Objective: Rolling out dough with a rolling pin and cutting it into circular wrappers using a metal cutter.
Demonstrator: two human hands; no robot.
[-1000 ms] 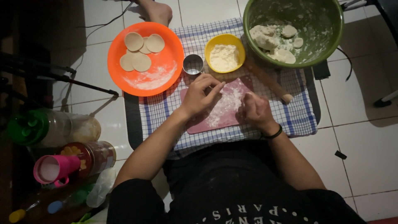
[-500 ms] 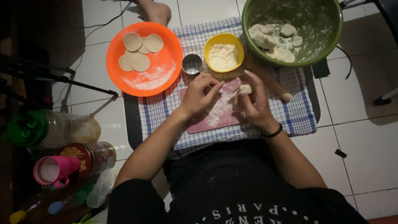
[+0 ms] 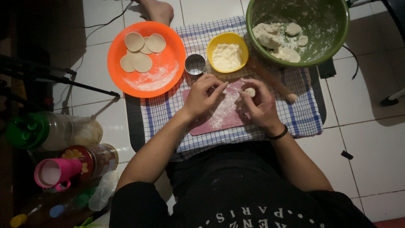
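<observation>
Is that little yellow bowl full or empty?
Partly full: the yellow bowl holds a heap of white flour, with bare yellow rim around it.

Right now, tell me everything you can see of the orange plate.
The orange plate is round, smooth and looks like plastic. It sits flat on the white tiled floor at the upper left, its right edge overlapping the checked cloth. Four flat, pale dough discs lie overlapping in its upper half, and a smear of white flour covers its lower middle. A small metal ring cutter stands just off its right rim. Neither hand touches it.
</observation>
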